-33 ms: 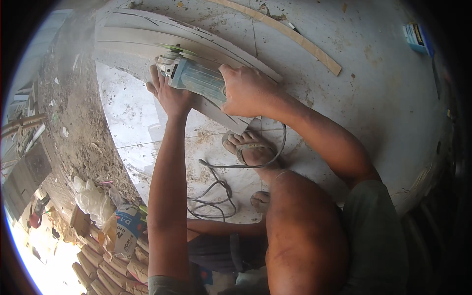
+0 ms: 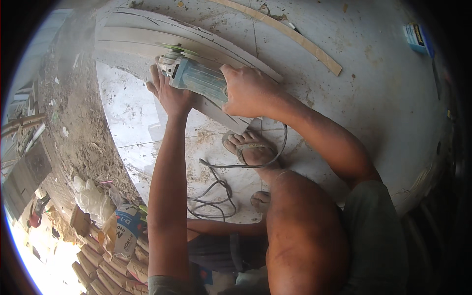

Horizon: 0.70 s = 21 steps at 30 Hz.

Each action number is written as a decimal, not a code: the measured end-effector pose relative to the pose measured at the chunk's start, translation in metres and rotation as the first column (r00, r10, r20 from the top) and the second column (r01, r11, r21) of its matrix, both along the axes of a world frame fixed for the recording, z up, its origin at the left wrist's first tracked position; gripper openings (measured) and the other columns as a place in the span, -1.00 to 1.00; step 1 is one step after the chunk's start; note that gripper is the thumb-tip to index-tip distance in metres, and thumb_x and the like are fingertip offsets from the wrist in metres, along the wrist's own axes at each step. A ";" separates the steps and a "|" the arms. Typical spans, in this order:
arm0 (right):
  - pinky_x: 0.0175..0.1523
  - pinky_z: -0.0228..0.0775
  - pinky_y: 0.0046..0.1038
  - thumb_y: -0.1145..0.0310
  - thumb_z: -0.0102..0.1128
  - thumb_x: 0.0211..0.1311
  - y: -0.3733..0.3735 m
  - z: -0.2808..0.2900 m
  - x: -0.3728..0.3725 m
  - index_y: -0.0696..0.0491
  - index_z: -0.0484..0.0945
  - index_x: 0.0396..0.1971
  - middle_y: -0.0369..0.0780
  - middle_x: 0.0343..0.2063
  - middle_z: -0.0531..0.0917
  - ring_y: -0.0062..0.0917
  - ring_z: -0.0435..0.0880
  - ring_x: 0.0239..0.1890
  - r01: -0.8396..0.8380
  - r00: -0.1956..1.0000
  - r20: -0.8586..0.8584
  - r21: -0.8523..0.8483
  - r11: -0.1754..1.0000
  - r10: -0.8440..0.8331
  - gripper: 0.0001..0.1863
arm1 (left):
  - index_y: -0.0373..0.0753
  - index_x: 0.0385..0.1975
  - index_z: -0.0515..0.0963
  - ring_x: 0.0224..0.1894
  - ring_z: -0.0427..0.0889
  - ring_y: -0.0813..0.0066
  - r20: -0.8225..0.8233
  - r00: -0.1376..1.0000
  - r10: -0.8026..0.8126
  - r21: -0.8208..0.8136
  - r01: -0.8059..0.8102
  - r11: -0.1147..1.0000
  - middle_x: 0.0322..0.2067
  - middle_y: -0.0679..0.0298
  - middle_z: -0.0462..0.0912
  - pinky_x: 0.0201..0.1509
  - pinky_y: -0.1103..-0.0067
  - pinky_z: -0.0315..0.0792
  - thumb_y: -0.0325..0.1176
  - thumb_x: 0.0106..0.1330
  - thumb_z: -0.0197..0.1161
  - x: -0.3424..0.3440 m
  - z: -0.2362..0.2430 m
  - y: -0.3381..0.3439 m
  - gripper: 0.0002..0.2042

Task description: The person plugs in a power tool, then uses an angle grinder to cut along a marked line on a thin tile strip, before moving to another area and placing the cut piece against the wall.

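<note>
Grinder (image 2: 199, 81) lies across the pale tile strip (image 2: 147, 37), its long body slanting up-left, right hand (image 2: 248, 91) clamped round its rear, left hand (image 2: 169, 93) gripping beside the head (disc farthest away).

Head fisheye, looking steeply down, close over floor (image 2: 373, 98).

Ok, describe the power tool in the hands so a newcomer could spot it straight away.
Start at the pale tiled floor and find the long white slab lying across its upper left. On that slab sits the angle grinder, with the left hand beside its head and the right hand round its rear. Its pale green body and green disc set it apart.
</note>
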State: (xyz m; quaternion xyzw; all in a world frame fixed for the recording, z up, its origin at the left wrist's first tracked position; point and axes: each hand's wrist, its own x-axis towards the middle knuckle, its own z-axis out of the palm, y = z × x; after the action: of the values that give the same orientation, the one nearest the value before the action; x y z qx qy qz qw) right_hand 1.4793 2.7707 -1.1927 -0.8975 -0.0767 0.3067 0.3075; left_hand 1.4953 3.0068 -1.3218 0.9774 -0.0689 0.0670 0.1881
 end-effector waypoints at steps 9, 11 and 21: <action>0.08 0.59 -0.11 0.31 0.35 -0.05 0.007 -0.008 0.003 0.25 0.45 0.01 0.06 -0.32 0.74 -0.03 0.74 -0.11 0.005 1.000 0.019 -0.005 1.000 -0.005 -0.42 | 0.00 0.36 0.42 0.60 -0.07 -0.03 0.009 1.000 0.003 -0.062 -0.002 0.998 0.45 0.15 0.27 0.51 -0.24 -0.26 0.01 0.12 0.34 -0.001 0.002 -0.003 -0.28; 0.09 0.59 -0.11 0.31 0.35 -0.05 0.007 -0.007 0.002 0.25 0.45 0.00 0.07 -0.32 0.74 -0.02 0.74 -0.11 -0.003 0.999 0.046 0.000 1.000 0.003 -0.42 | 0.01 0.36 0.42 0.60 -0.08 -0.03 0.006 1.000 -0.009 -0.042 0.009 0.999 0.45 0.15 0.27 0.51 -0.24 -0.26 0.03 0.12 0.34 -0.001 0.002 -0.003 -0.27; 0.10 0.58 -0.11 0.32 0.36 -0.05 0.001 -0.006 -0.004 0.27 0.44 0.00 0.06 -0.33 0.74 -0.01 0.74 -0.10 0.007 0.999 0.032 0.001 1.000 -0.007 -0.42 | -0.03 0.40 0.38 0.61 -0.10 -0.01 -0.016 1.000 0.017 -0.020 -0.018 1.000 0.56 0.17 0.08 0.52 -0.21 -0.26 0.04 0.11 0.36 0.000 0.000 -0.001 -0.22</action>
State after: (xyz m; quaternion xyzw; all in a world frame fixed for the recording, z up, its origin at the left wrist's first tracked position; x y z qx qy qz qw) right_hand 1.4750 2.7721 -1.1986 -0.9024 -0.0785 0.2912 0.3077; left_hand 1.4956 3.0059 -1.3216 0.9766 -0.0583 0.0617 0.1978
